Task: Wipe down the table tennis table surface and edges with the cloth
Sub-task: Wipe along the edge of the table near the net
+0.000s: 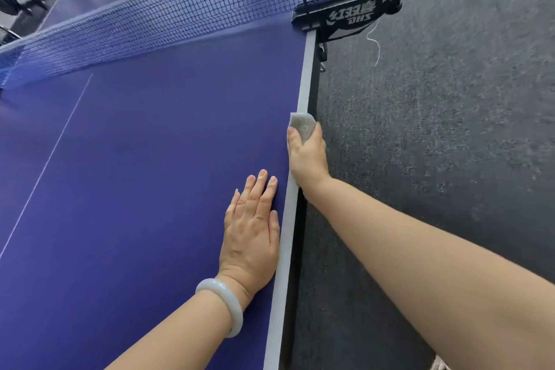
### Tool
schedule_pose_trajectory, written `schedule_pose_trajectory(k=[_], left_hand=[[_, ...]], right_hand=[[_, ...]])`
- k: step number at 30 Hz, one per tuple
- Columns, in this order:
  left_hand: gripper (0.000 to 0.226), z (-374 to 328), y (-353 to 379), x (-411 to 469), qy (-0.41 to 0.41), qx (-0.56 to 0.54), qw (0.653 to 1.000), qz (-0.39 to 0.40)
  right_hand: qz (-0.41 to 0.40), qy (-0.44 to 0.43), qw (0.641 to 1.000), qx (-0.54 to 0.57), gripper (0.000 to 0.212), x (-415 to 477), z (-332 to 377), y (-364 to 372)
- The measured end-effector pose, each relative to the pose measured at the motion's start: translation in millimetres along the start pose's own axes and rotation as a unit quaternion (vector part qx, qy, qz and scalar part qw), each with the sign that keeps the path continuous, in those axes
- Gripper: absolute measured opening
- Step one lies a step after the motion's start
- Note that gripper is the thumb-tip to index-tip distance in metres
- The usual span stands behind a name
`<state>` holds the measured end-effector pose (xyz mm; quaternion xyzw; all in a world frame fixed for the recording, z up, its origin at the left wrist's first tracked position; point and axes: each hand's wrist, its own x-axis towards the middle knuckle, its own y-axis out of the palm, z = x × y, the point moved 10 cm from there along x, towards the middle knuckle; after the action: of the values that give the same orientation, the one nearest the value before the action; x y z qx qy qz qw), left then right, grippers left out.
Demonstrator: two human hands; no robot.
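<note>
The blue table tennis table [144,159] fills the left of the view, with its pale side edge [304,84] running up toward the net. My right hand [306,156] grips a folded grey cloth [302,125] and holds it over that side edge, thumb on top, fingers wrapped down the outer side. My left hand [250,231] lies flat on the blue surface just inside the edge, fingers straight, a pale bangle on the wrist.
The net [168,18] crosses the table at the far end, clamped by a dark net post bracket [348,13] at the edge. A white string [375,45] hangs from the bracket. Dark grey carpet [450,129] lies to the right.
</note>
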<state>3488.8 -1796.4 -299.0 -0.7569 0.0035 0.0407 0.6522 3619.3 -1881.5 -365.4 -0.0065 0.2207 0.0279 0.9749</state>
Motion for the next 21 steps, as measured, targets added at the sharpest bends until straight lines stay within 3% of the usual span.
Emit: schedule_pose_trajectory(k=[4,8,15,21], left_hand=[[0.059,-6,-10,5,0.015,0.025,1.0,-0.002],[0.034,2,-28,62,0.005,-0.029,0.998,-0.048],[0.052,15,-15,192,-0.04,0.003,0.999,-0.025],[0.052,20,-11,204,-0.053,-0.039,0.997,-0.05]], right_hand=[[0.021,-0.01,1.0,-0.013,0.066,16,2,-3],[0.033,-0.013,0.999,-0.027,0.068,17,0,1],[0.032,-0.028,0.999,-0.026,0.072,13,1,1],[0.027,-0.135,0.99,-0.033,0.073,34,33,-3]])
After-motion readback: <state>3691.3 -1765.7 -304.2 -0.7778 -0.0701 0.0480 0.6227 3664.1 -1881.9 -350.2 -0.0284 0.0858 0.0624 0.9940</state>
